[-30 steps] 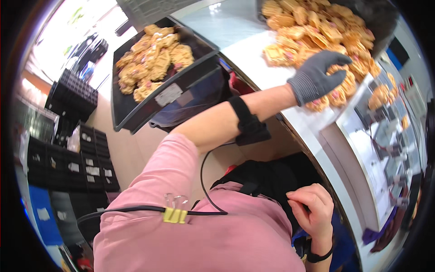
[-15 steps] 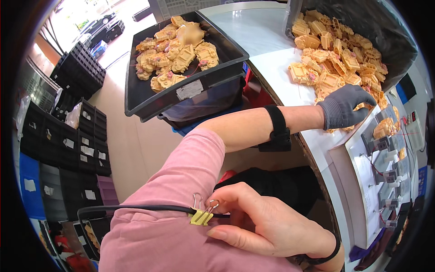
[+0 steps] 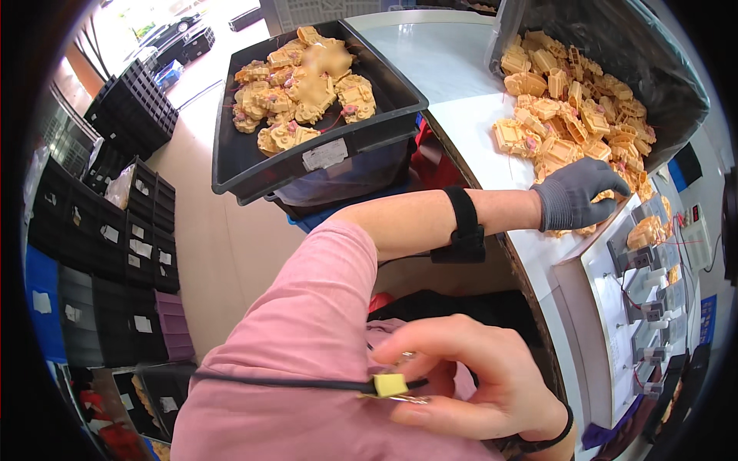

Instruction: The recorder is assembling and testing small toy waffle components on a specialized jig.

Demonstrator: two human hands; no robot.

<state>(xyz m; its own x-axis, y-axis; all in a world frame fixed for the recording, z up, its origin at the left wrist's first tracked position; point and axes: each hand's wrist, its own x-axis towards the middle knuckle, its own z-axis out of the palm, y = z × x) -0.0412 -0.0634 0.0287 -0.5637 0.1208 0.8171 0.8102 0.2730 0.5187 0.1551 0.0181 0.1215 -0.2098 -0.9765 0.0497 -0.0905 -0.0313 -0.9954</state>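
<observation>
Since the half-second-earlier frame, bare right hand (image 3: 477, 384) shifted onto the yellow cable clip (image 3: 390, 385), pinching it at the pink sleeve (image 3: 307, 353); gloved left hand (image 3: 576, 196) rests spread over loose tan parts (image 3: 569, 115) on the white table (image 3: 453, 61).

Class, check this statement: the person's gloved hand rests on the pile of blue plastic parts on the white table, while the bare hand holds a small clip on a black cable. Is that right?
Not quite: the plastic parts are yellow-orange, not blue, as the head view shows. The rest stands: the gloved hand rests on that pile on the white table, while the bare hand holds a small clip on a black cable.
</observation>
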